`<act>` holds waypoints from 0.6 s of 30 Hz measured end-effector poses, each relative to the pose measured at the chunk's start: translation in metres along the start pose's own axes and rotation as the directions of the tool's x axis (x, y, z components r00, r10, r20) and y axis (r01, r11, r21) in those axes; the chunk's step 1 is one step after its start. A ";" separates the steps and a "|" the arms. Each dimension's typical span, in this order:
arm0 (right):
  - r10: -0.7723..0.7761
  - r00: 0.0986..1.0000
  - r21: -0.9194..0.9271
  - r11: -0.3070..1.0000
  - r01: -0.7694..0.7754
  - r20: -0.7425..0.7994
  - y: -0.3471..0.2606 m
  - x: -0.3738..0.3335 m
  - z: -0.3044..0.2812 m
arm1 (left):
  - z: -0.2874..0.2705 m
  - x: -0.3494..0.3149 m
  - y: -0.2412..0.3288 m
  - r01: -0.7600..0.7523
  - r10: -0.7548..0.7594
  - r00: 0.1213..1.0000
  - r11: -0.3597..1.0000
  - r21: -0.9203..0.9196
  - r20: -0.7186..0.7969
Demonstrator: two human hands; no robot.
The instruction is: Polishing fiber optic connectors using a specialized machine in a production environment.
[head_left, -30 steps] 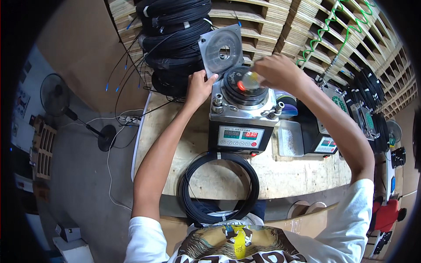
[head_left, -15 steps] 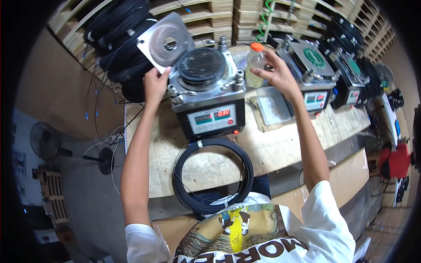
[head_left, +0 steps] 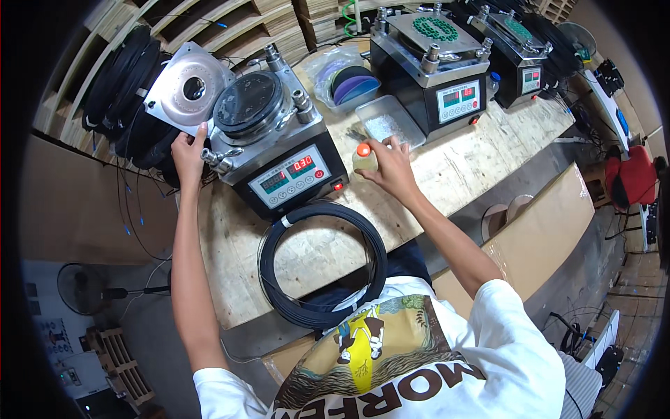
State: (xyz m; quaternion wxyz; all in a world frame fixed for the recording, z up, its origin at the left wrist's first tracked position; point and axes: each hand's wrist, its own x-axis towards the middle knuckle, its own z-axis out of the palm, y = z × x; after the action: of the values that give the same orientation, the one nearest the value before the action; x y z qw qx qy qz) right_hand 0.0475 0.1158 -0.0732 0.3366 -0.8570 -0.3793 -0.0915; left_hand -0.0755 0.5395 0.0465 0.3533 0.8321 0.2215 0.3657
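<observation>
While the left hand [head_left: 187,159] holds the plate [head_left: 169,94] by its six-o'clock edge, the right hand [head_left: 394,170] grips a bottle [head_left: 363,163] at its own nine o'clock.

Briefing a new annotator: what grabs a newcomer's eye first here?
Probably the black cable coil, a big ring across the front edge of the wooden table. Next, the red-lit digits on the machine just behind it. Then the orange-capped bottle in the right hand, right of that machine, and the holed metal plate at the left hand.
</observation>
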 end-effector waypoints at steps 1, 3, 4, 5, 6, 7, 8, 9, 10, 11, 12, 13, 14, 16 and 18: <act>-0.008 1.000 -0.007 1.000 0.008 0.028 -0.002 0.000 0.000 | -0.001 0.000 0.000 0.038 -0.038 0.999 0.999 0.035 -0.005; -0.027 0.996 -0.018 0.999 0.029 0.088 -0.007 0.001 0.001 | 0.000 -0.002 0.000 0.018 -0.018 1.000 1.000 0.016 -0.013; -0.061 0.994 -0.004 0.998 0.061 0.090 -0.009 0.002 0.001 | -0.006 -0.002 -0.002 -0.007 0.007 1.000 1.000 0.001 -0.021; -0.056 0.994 -0.001 0.998 0.057 0.093 -0.010 0.002 -0.001 | -0.011 0.000 -0.006 -0.027 0.028 1.000 0.994 0.105 -0.008; -0.055 0.994 -0.002 0.998 0.055 0.098 -0.008 0.003 -0.004 | -0.004 0.000 -0.006 -0.090 0.092 0.996 0.993 0.076 -0.018; -0.068 0.991 0.033 0.997 0.064 0.114 -0.009 0.008 -0.013 | -0.002 0.000 -0.003 -0.063 0.068 0.997 0.983 0.172 -0.022; -0.094 0.988 0.056 0.995 0.088 0.122 -0.015 0.017 -0.032 | -0.002 0.001 -0.002 -0.084 0.090 0.995 0.991 0.104 -0.046; -0.117 0.990 0.155 0.983 0.103 0.083 -0.004 0.024 -0.041 | 0.005 0.003 0.001 -0.066 0.070 0.997 0.991 0.119 -0.031; -0.143 0.989 0.269 0.955 0.125 0.049 0.001 0.038 -0.042 | 0.004 0.006 -0.009 -0.056 0.060 0.998 0.995 0.087 -0.036; -0.050 0.997 0.391 0.920 0.024 0.057 0.007 0.055 -0.057 | 0.016 0.002 0.008 -0.040 0.041 0.999 0.997 0.062 -0.021; 0.024 0.996 0.531 0.845 -0.067 0.089 -0.008 0.075 -0.066 | 0.006 0.004 0.003 -0.009 0.009 1.000 1.000 0.016 -0.001; -0.044 0.998 0.566 0.825 0.008 0.050 -0.026 0.099 -0.071 | -0.003 0.008 -0.007 0.026 -0.026 1.000 1.000 0.000 0.013; -0.103 0.995 0.597 0.799 0.075 0.013 -0.043 0.125 -0.073 | -0.007 0.006 -0.011 0.044 -0.044 0.999 0.998 -0.053 0.006; -0.159 0.986 0.601 0.794 0.092 0.059 -0.087 0.179 -0.086 | -0.009 0.008 -0.002 0.051 -0.050 0.996 0.999 -0.005 0.075; -0.304 0.947 0.576 0.794 0.193 0.101 -0.140 0.237 -0.086 | -0.013 0.008 0.009 0.026 -0.027 0.996 1.000 0.005 0.090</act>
State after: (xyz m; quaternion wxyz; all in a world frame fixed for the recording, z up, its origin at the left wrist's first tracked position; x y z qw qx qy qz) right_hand 0.1209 0.2675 0.1611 0.5197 -0.6679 -0.5292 0.0613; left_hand -0.0798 0.5438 0.0633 0.3662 0.8454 0.2170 0.3227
